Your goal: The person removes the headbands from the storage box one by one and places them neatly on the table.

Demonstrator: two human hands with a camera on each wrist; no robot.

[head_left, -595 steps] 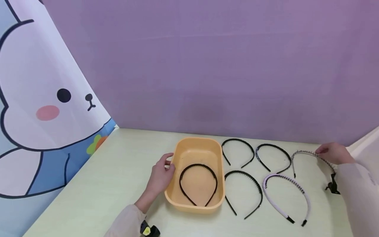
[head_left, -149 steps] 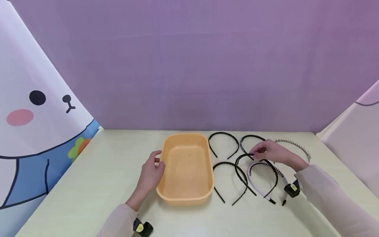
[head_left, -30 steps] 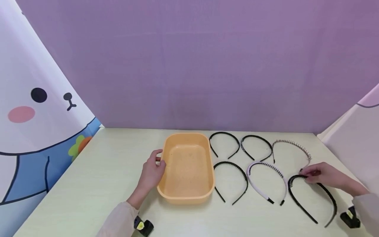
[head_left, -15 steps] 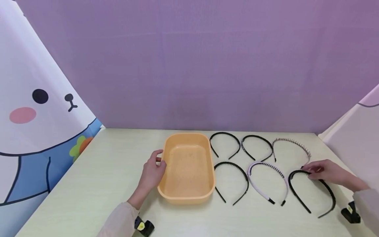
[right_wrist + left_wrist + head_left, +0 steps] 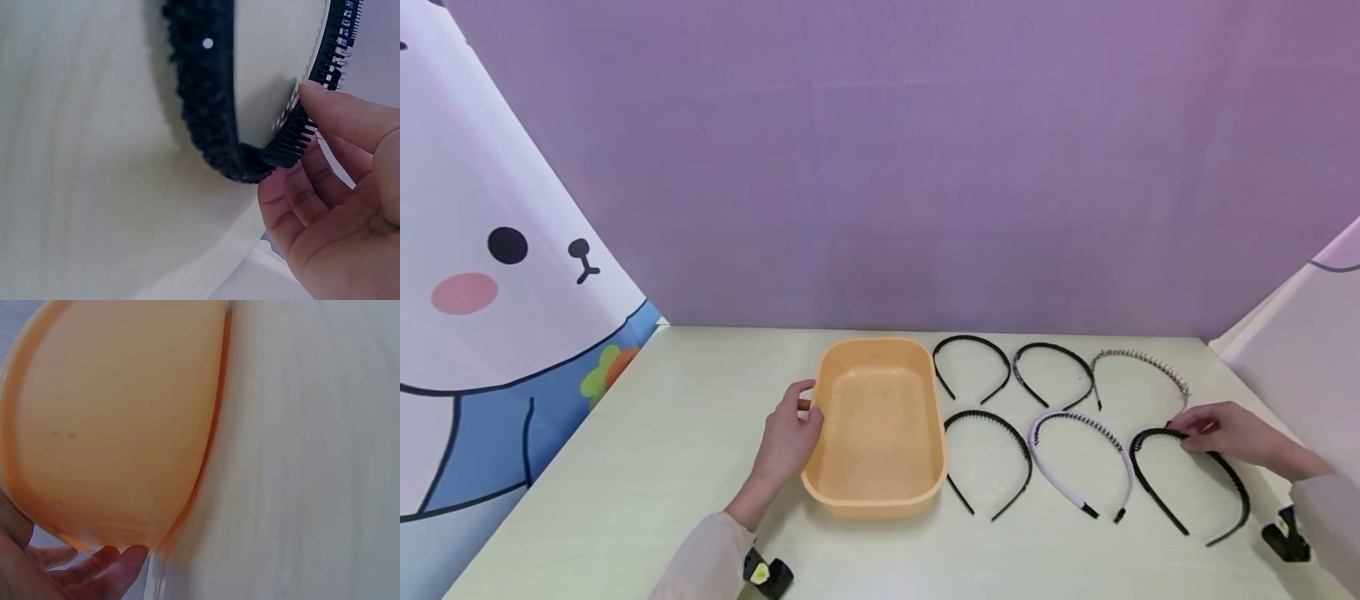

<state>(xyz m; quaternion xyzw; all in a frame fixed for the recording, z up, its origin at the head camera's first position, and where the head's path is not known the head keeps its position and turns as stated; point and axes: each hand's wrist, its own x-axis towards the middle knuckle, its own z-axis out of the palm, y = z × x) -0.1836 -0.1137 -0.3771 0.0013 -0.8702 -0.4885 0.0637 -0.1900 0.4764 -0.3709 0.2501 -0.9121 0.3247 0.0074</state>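
My left hand (image 5: 790, 437) grips the left rim of an orange-yellow plastic basin (image 5: 880, 505), thumb at the rim and fingers along the outer wall. In the left wrist view, fingertips (image 5: 132, 556) press against the basin's wall (image 5: 119, 425). My right hand (image 5: 1232, 433) pinches the upper curve of a black toothed headband (image 5: 1161, 505) at the right end of the front row. The right wrist view shows the thumb and fingers on this headband (image 5: 203, 106), whose surface looks rough. Left of it lies a lilac headband (image 5: 1049, 475) with black tips.
Another black headband (image 5: 1025, 458) lies between the basin and the lilac one. Behind are two black headbands (image 5: 972, 337) and a thin pale beaded headband (image 5: 1138, 354), its lower end behind my right hand. A purple cloth (image 5: 880, 208) closes off the table's back.
Within the last second the held headband shifts slightly away from me. At 5 s ago it was over the lilac one. A headband lay in the basin 19.8 s ago. My left hand keeps its grip.
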